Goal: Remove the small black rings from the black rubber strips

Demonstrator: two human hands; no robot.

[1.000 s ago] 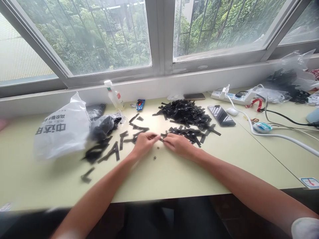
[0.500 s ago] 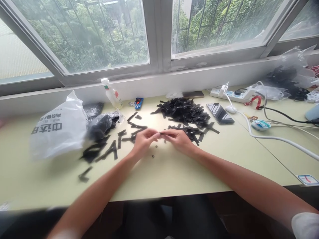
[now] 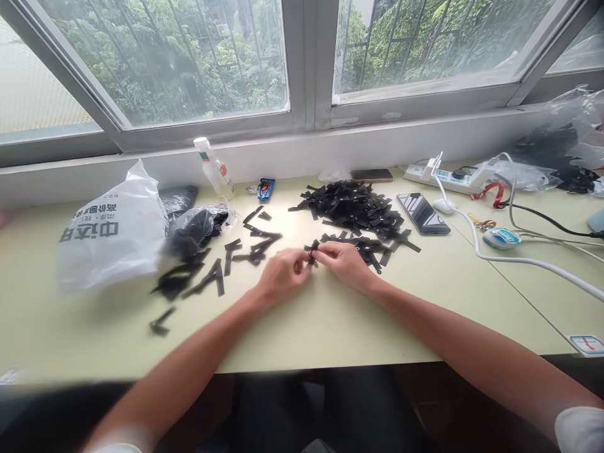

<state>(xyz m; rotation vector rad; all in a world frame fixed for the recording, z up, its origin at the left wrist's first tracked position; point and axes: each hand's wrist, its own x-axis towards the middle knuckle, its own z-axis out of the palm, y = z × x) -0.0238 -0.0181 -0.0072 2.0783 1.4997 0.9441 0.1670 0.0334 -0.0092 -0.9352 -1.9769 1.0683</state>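
Observation:
My left hand [image 3: 285,274] and my right hand [image 3: 348,267] meet at the middle of the table, fingertips nearly touching. Both are closed in a pinch around a small black strip [image 3: 312,247], which shows only in part between the fingers. Just behind my right hand lie loose black strips with small round pieces on them, in front of a large heap of black strips [image 3: 352,204]. A scattered group of black strips [image 3: 257,248] rests beyond my left hand.
On the left stand a white plastic bag [image 3: 113,236], a dark-filled clear bag [image 3: 191,229] and a bottle [image 3: 214,170]. A blue packet [image 3: 265,189] lies at the back. Right of the heap are a phone [image 3: 423,212], a power strip [image 3: 443,178] and cables [image 3: 500,259].
My left hand has shifted slightly down and right, turning at the wrist. Two small round pieces that lay on the table between my forearms no longer show. The camera view has shifted a little.

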